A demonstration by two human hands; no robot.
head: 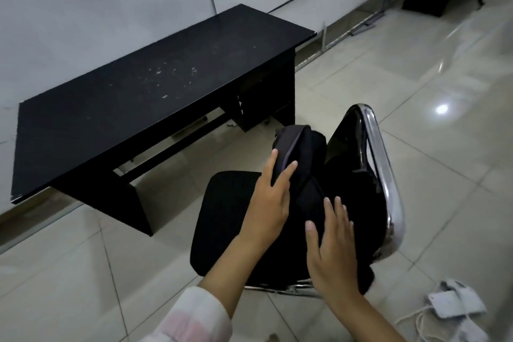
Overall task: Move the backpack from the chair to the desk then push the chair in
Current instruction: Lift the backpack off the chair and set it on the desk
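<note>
Both hands are open, flat on the backpack (308, 175), gripping nothing yet: left hand (270, 203) on its grey-trimmed top, right hand (331, 247) lower down. It slumps on the chair (222, 216) seat against the chrome-framed back; soft fabric, probably light, likely to sag, best scooped underneath. Desk (125, 108), matte black, scuffed, stands near.

Matt black cloth backpack (302, 164), glossy chrome-framed chair (385, 183), scuffed matt desk (133, 100), shiny floor tiles (416, 78).

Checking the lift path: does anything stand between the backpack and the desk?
Nothing visible does. The backpack sits on the chair, both hands on it; the desk top is bare, with open floor between.
</note>
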